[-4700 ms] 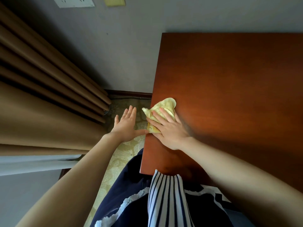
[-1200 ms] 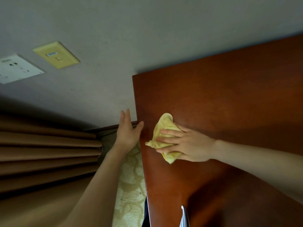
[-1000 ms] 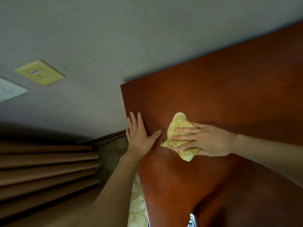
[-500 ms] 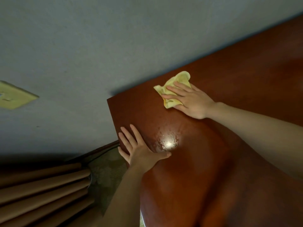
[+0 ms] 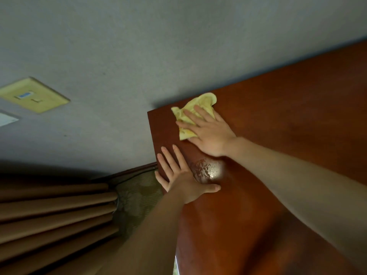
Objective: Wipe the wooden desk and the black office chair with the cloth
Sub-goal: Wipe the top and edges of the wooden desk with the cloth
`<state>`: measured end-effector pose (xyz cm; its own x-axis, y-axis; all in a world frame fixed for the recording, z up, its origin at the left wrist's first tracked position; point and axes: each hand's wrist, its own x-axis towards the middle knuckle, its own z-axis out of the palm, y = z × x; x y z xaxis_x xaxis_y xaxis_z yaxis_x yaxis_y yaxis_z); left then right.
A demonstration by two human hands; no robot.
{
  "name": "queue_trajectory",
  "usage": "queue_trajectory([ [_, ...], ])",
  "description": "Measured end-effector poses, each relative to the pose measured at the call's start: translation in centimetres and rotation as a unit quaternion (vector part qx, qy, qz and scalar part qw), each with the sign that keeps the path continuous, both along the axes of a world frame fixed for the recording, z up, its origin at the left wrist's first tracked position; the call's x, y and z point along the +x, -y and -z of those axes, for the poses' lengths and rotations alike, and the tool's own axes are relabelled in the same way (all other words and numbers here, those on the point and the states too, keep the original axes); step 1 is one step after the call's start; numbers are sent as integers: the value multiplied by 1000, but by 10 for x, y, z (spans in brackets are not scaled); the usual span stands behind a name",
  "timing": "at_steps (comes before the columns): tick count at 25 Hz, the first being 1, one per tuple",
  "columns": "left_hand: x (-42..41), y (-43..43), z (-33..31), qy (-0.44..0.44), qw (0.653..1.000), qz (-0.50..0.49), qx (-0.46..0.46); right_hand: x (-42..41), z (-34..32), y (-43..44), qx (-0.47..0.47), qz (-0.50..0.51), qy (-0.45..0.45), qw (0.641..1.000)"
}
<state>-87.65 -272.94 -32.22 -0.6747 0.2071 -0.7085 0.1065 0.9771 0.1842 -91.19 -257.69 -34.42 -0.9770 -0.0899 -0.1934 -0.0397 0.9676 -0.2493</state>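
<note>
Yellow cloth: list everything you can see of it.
The pale yellow, soft-looking fabric cloth lies crumpled on the reddish-brown wooden desk near its far left corner, by the wall-side edge. The right hand presses on it with straight fingers, covering its near part; the far lobe and left edge show. Nothing else touches it.

Single view, head-worn, wide-angle. It looks steeply down from above the left side of the wooden desk [image 5: 278, 135] and faces the grey wall [image 5: 139, 46] behind it. The frame is rolled, so the desk's far edge climbs toward the right. The far left corner of the desk sits near mid-frame, and the desktop fills the right half, close up.

The left half takes in the curtain [image 5: 49, 215] at lower left, a strip of patterned floor [image 5: 137, 195] beside the desk, and a yellow wall plate [image 5: 33, 95]. Both forearms enter from the bottom and right edges. The left hand [image 5: 184, 181] and right hand [image 5: 210, 133] lie near centre.
</note>
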Motion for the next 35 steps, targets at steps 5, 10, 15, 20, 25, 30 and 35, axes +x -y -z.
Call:
queue_trajectory([
  [5, 2, -3, -5, -2, 1000, 2, -13, 73, -5, 17, -63, 4, 4, 998],
  [10, 1, -3, -7, 7, 1000, 1, -18, 119, -9, -21, -44, -39, 35, 998],
  [15, 3, -1, -6, 8, 1000, 3, -10, 113, -14, -74, -46, 48, 33, 997],
  [20, 2, 0, -3, 3, 1000, 3, -7, 55, -8, -84, -39, 139, -26, 989],
  [25, 3, -1, -2, 0, 1000, 1, -13, -8, -3, -60, -14, 134, 10, 991],
  [30, 3, -3, -3, 4, 1000, 0, -14, -58, -11, -7, -23, 42, 49, 998],
  [35, 0, -3, -2, 8, 1000, 3, -27, -55, -11, 52, -30, -75, 21, 996],
])
